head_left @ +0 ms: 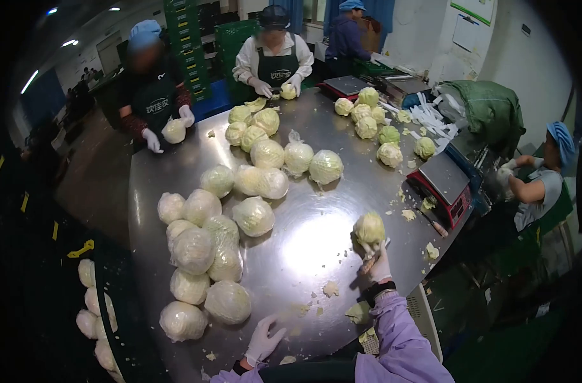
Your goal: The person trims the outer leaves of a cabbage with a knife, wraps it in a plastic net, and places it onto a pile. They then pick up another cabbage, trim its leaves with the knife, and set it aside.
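My left hand [263, 341], in a white glove, is low over the near edge of the metal table with its fingers apart, holding nothing. My right hand [380, 263], also gloved, reaches forward to a bare cabbage [369, 227] and is at its near side. Its fingers are curled round something brownish, too small and shaded to name. Plastic-wrapped cabbages [228, 302] lie to the left of my hands, several of them piled close together. Loose leaf scraps [330, 289] are scattered between my two hands.
Co-workers stand round the metal table [303, 281]; one holds a cabbage [174, 131]. A red scale [441, 185] is at the right edge, with a wooden-handled tool [439, 228] beside it. Several unwrapped cabbages [366, 127] lie at the back. A crate [105, 306] holds cabbages at left.
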Demonstrator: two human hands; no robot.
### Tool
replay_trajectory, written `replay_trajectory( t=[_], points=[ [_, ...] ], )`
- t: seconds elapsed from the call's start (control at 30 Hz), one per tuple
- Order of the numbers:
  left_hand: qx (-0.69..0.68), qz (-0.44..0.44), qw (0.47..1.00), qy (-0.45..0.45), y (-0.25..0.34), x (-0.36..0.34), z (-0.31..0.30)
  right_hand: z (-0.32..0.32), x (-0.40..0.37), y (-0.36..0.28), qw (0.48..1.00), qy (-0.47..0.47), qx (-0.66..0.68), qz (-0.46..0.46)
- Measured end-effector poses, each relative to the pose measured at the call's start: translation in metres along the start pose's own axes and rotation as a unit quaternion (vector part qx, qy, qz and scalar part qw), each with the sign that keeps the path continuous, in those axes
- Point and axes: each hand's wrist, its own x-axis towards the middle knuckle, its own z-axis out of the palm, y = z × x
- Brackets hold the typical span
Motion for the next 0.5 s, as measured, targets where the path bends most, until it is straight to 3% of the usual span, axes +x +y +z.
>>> replay_trajectory(
  t=[0.03,0.07,0.13,0.17,0.2,0.23,0.27,0.3,0.33,0.37,0.4,0.43,0.5],
  points=[
    [0.066,0.07,0.995,0.041,-0.02,0.008,0.008,0.012,0.009,-0.008,0.994,0.103,-0.013,-0.038],
    [0.129,0.14,0.978,0.083,-0.029,0.017,0.014,0.021,0.012,-0.025,0.997,0.063,0.01,-0.04],
    [0.111,0.122,0.984,0.06,-0.002,0.03,0.028,0.03,0.013,-0.035,0.998,-0.005,-0.041,0.04],
    [0.055,0.105,0.993,0.0,0.019,0.037,0.037,0.015,0.033,-0.008,0.996,0.004,-0.084,0.02],
    [0.0,0.085,0.995,-0.058,0.037,0.044,0.046,0.067,-0.009,-0.019,0.99,-0.029,-0.136,0.0],
    [-0.048,0.087,0.984,-0.15,0.05,0.052,0.056,0.029,0.003,0.011,0.98,-0.091,-0.151,0.091],
    [-0.099,0.087,0.963,-0.237,0.057,0.056,0.068,0.052,-0.031,0.014,0.97,-0.069,-0.149,0.18],
    [-0.107,0.082,0.965,-0.225,0.054,0.06,0.083,0.047,-0.048,0.029,0.941,-0.118,-0.225,0.226],
    [-0.063,0.154,0.946,-0.278,0.045,0.066,0.096,0.03,-0.056,0.047,0.91,-0.148,-0.31,0.233],
    [-0.018,0.215,0.923,-0.318,0.03,0.064,0.103,-0.001,-0.064,0.066,0.912,-0.166,-0.278,0.253],
    [-0.002,0.216,0.918,-0.332,0.027,0.061,0.096,-0.012,-0.079,0.059,0.908,-0.14,-0.264,0.294],
    [-0.009,0.155,0.933,-0.324,0.036,0.053,0.077,-0.018,-0.09,0.049,0.912,-0.089,-0.285,0.282],
    [-0.033,0.033,0.96,-0.277,0.045,0.043,0.03,-0.063,-0.095,0.02,0.943,-0.058,-0.263,0.194]
  ],
)
